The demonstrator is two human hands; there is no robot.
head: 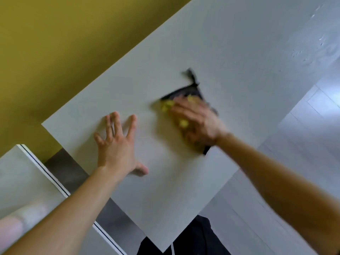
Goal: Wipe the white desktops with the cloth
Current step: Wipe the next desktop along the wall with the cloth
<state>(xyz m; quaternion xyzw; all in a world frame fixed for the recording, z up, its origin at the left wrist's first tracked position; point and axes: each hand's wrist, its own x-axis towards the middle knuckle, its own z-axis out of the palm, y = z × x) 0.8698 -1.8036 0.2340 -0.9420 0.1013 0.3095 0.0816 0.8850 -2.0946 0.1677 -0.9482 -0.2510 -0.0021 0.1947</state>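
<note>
Both hands lie apart on the white tabletop (pixel 239 52). The left hand (pixel 117 144) is flat on the bare surface with fingers spread, and the right hand (pixel 196 120) presses fairly straight fingers onto the blurred yellow-and-black cloth (pixel 191 91) near the middle.

No legible text, label, brand, number or sign found. Yellow patches on cloth (pixel 189 92) too blurred to read as print or pattern. White desktop (pixel 239 52) plain, unmarked.
</note>
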